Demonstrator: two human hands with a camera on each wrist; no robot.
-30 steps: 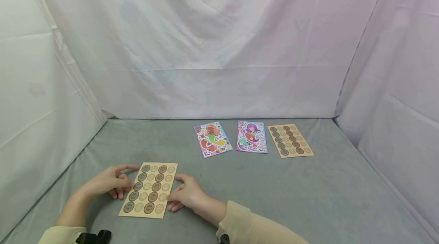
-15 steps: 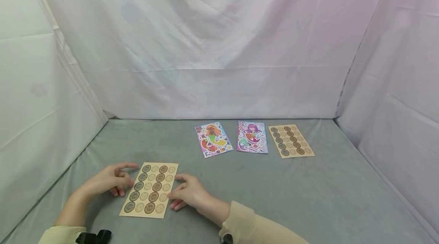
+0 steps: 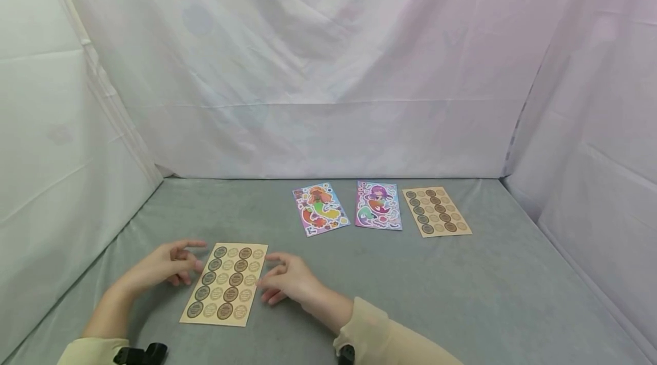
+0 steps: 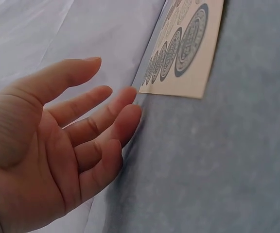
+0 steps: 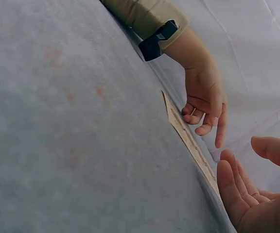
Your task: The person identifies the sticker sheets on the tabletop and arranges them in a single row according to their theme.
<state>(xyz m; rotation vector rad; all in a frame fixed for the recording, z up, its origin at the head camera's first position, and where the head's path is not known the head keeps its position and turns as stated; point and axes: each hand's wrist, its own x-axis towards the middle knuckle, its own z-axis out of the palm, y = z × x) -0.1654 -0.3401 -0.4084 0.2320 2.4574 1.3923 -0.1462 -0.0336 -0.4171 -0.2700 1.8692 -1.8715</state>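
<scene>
A tan sticker sheet [image 3: 226,285] with rows of round brown and beige seals lies flat on the grey cloth near the front left. My left hand [image 3: 161,267] hovers by its left edge, fingers loosely bent and holding nothing; the left wrist view shows the palm with a gap between the hand and the sheet [image 4: 181,53]. At the right edge is my right hand [image 3: 292,280], its fingers relaxed and apart, with nothing between them. In the right wrist view the sheet [image 5: 193,148] appears nearly edge-on between both hands.
Toward the back lie a mermaid sticker sheet with a yellow-green tail [image 3: 321,209], a purple mermaid sticker sheet [image 3: 378,205] and a second tan seal sheet [image 3: 437,211]. White cloth walls [image 3: 328,68] stand at the back and both sides.
My right hand has drawn slightly right and up, away from the sheet's right edge. The left hand has lifted its fingers a little. The sheet has hardly moved.
</scene>
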